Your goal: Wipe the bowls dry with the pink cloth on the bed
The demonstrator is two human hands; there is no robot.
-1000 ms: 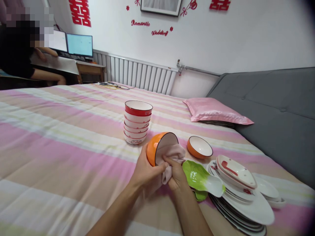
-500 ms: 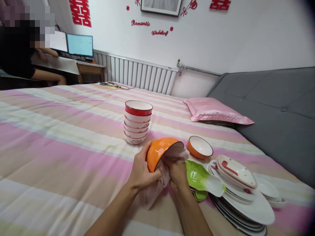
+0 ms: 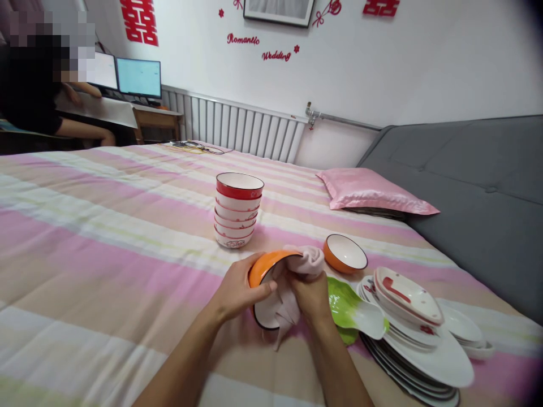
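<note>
My left hand (image 3: 240, 288) grips an orange bowl (image 3: 268, 264) by its side, thumb over the rim. The bowl is tipped so that its white inside partly faces me. In my right hand (image 3: 313, 295) is a pale pink cloth (image 3: 311, 260), bunched over the bowl's right rim, with its loose end hanging down across the white inside. The right fingertips are hidden by the cloth. Beyond the hands stands a stack of red and white bowls (image 3: 238, 212). Another orange bowl (image 3: 344, 254) sits upright to the right of the cloth.
Green leaf-shaped dishes (image 3: 350, 308) lie right of my right forearm, beside stacked white plates (image 3: 445, 356) and smaller dishes (image 3: 462, 328). A pink pillow (image 3: 377, 189) rests near the grey headboard (image 3: 466, 169). Cables (image 3: 197, 148) lie on the bed's far edge; a person (image 3: 34, 90) sits at a desk.
The orange bowl has turned, showing more of its white inside and less of its outside. My right hand has brought the cloth up over the bowl's right rim.
</note>
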